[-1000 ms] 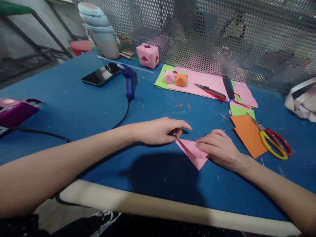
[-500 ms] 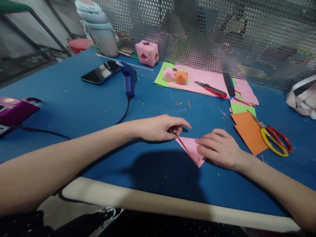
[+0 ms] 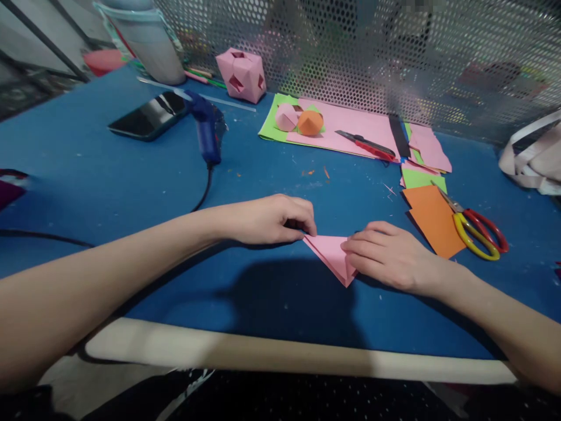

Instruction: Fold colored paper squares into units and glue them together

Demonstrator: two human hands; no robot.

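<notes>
A pink paper point(image 3: 331, 251), folded into a triangle, lies on the blue table point(image 3: 272, 175) between my hands. My left hand point(image 3: 287, 219) pinches its left corner with thumb and curled fingers. Across the right part of the paper, my right hand point(image 3: 385, 254) rests with fingers stretched out and pressing down, hiding that corner. The lower tip of the triangle points toward me, and its layers stand slightly apart along the left edge.
Scissors point(image 3: 475, 231) lie on orange paper point(image 3: 436, 225) at right. A cutter knife point(image 3: 368, 145) rests on pink sheets point(image 3: 350, 117). Behind stand a pink paper cube point(image 3: 242, 76) and a bottle point(image 3: 153, 49). A blue glue gun point(image 3: 205, 131) touches a phone point(image 3: 149, 117). A perforated metal panel point(image 3: 315, 52) closes the back.
My left forefinger, stretched out before, has curled down onto the paper's left corner. My right hand stays on the paper. The camera view has shifted a little.
</notes>
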